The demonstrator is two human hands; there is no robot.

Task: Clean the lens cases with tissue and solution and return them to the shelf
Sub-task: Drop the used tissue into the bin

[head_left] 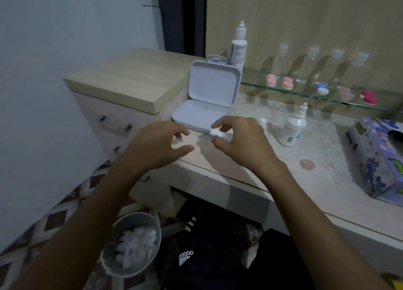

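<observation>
My right hand pinches a small white lens case between thumb and fingers, just above the counter edge. My left hand hovers beside it with fingers spread and loosely bent, holding nothing. A white hinged box stands with its lid up behind both hands. On the glass shelf sit two pink lens cases, a blue-and-white one and a red one. A small solution bottle stands on the counter, with a tissue box at the right.
A tall solution bottle stands behind the white box. A small white cap lies near the small bottle. Left of the counter is a wooden drawer unit. Below on the floor, a grey bin holds used tissues.
</observation>
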